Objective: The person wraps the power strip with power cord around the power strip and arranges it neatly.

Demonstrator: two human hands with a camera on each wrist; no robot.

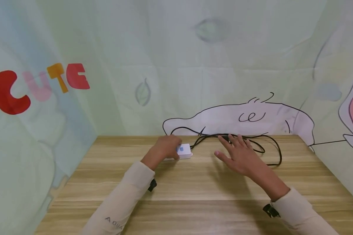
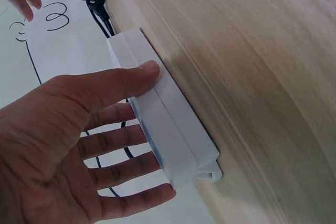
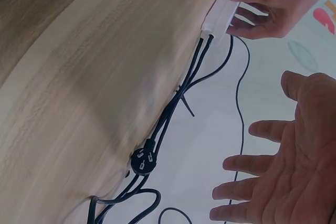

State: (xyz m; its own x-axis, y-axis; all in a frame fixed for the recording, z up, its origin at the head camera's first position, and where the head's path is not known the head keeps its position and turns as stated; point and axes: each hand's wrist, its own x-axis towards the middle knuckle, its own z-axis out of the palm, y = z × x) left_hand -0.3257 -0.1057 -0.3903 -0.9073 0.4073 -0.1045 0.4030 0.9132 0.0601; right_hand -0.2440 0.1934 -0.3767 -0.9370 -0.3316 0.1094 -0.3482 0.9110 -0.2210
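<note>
On the wooden table, near its back edge, lies a long white power strip with blue marks on its top. My left hand grips it from above, thumb on the near side and fingers across the top. Black cables leave the strip's right end. Among them is a black three-pin plug. Over the plug and the cable bundle, my right hand is spread palm down with nothing held. In the right wrist view its fingers stand apart from the cables.
A printed cloth backdrop hangs directly behind the table and along both sides. Loops of black cable spread along the back edge to the right of my right hand. A dark wrist strap piece hangs below the right sleeve.
</note>
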